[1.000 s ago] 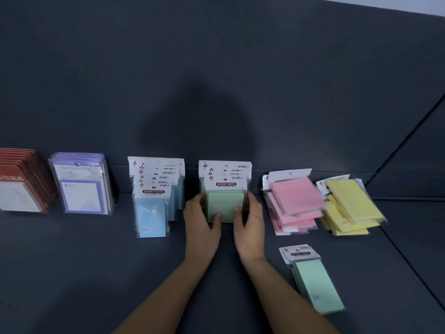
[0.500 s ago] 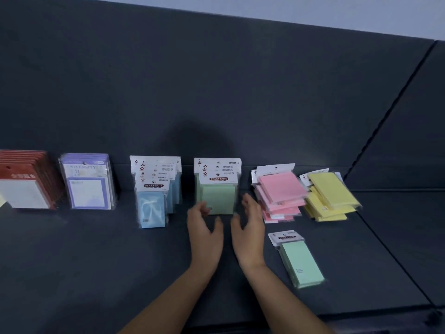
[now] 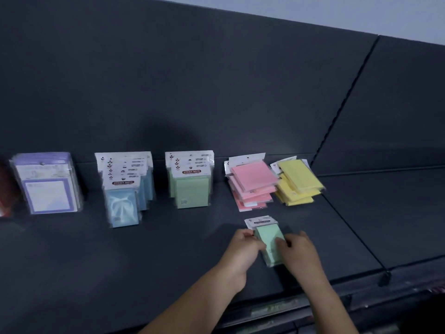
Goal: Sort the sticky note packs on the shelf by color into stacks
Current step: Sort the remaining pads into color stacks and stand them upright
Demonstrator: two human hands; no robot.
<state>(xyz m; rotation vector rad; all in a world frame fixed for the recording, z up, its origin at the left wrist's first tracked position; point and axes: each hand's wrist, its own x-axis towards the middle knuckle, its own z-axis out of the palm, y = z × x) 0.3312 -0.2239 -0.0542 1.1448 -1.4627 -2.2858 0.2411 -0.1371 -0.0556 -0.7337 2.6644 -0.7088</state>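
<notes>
Green pack [image 3: 269, 238] on dark, perhaps padded shelf [image 3: 168, 251]

Left grip [image 3: 240, 251], right grip [image 3: 299, 253]: both curled

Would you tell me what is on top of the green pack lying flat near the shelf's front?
Only hands: the left hand grips the green pack at the left edge, the right hand at the right. Its header and middle show; the hands cover both sides.

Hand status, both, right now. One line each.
Left hand: fingers curled on the left edge of the loose green pack, gripping it.
Right hand: gripping the same pack's right edge, thumb on top.
</notes>
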